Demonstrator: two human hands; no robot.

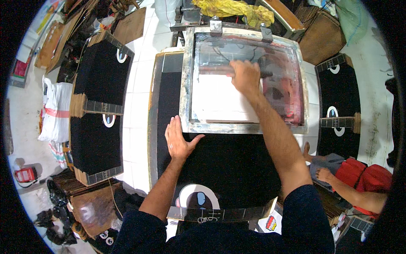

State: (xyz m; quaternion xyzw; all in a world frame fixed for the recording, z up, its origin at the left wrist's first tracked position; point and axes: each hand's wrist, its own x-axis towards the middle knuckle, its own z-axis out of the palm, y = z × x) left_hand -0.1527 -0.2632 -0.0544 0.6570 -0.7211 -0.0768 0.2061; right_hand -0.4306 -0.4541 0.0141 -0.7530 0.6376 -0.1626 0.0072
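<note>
My right hand (245,76) grips a long dark squeegee (213,70) lying across the inside of a screen-printing frame (187,84), whose mesh shows a white area, grey shapes and red stains. My left hand (177,137) has its thumb spread from the fingers and lies on black fabric (228,161) at the frame's lower-left corner. The fabric covers a board beneath the frame, with a white, grey and blue eye-like print (198,192) near its near end. Two metal clamps (215,26) sit on the frame's far edge.
Boards with black fabric and eye prints stand left (97,144) and right (340,93), beside pale tiled floor (137,106). A person in red (372,178) sits or crouches at lower right, a hand (323,175) on grey cloth. Cardboard stacks (91,211) and yellow crumpled material (232,10) lie around.
</note>
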